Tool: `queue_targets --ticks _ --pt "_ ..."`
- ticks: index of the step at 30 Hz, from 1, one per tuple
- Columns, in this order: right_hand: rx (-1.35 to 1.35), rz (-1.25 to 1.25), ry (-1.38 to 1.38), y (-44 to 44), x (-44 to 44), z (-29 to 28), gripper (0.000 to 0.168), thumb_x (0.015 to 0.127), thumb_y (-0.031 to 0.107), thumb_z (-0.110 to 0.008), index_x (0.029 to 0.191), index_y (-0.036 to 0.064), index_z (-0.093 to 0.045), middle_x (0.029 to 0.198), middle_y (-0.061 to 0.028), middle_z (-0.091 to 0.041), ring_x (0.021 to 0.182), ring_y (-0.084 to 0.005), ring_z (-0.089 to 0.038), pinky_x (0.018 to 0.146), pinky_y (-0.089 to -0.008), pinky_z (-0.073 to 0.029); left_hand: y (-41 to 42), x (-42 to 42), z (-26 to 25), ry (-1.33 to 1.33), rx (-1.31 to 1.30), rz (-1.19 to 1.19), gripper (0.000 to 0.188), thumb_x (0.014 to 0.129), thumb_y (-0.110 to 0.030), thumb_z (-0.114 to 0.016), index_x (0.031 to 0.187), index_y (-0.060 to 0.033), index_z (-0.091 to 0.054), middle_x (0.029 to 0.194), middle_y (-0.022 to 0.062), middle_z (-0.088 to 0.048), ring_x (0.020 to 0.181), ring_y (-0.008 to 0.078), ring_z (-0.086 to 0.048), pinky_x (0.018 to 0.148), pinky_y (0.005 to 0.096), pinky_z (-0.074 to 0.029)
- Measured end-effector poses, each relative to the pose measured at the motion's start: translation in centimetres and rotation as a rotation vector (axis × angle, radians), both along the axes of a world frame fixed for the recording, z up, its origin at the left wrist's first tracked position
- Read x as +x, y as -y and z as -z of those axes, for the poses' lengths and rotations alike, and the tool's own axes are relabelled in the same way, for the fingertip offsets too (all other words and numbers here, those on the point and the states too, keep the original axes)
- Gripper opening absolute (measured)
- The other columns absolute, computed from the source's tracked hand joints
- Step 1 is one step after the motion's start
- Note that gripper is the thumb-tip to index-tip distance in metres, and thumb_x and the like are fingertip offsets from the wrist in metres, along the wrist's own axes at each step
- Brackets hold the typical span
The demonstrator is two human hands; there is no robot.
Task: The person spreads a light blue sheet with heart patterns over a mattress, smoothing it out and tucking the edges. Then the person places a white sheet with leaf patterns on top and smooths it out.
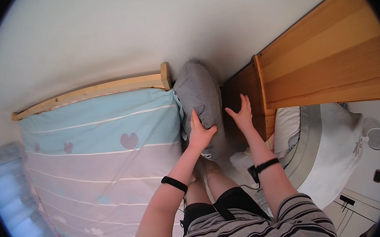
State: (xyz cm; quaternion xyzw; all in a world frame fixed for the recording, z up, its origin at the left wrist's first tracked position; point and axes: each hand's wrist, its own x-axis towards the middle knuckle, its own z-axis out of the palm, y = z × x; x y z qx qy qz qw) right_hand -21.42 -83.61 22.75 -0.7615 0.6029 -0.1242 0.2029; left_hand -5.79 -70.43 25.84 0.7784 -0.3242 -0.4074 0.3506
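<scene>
A large grey stuffed cushion [197,87] stands on end in the gap between the bed and the wooden furniture, close to the wall. My left hand [200,134] is over its near side, thumb and fingers spread; whether it touches the fabric I cannot tell. To the right of the cushion, my right hand [243,113] hovers with its fingers apart, holding nothing. A small white patch with dark marks shows at the cushion's lower end, just above my knees.
At left lies a bed [108,164] in a blue and mauve striped sheet, with a wooden headboard [111,90]. A wooden cabinet [321,54] stands at right. Below it are a pale pillow [287,126] and white bedding [330,153]. A cable [249,186] hangs near my right forearm.
</scene>
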Motion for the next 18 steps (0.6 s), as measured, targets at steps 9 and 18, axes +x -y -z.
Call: queue_targets --ticks 9,18 --pt "0.843 0.056 0.524 -0.7 4.5 3.4 0.104 0.074 0.028 -0.071 0.148 0.013 0.002 0.139 -0.0248 -0.037 0.125 -0.0372 -0.041 0.1 -0.0396 -0.038 -0.1 0.5 -2.0 -0.041 0.264 -0.005 0.096 0.071 -0.017 -0.064 0.146 -0.0049 -0.005 0.124 0.0297 -0.048 0.116 0.0405 -0.049 0.097 0.0405 -0.041" --pt "0.168 0.121 0.302 2.8 -3.7 2.0 0.036 0.075 0.01 -0.059 0.111 0.003 -0.055 0.101 -0.0225 -0.063 0.099 -0.0394 -0.059 0.084 -0.0435 -0.047 1.6 -2.4 -0.1 -0.026 -0.008 0.041 0.063 0.074 -0.004 -0.054 0.135 -0.0157 -0.044 0.092 0.0283 -0.061 0.09 0.0421 -0.06 0.078 0.0465 -0.047"
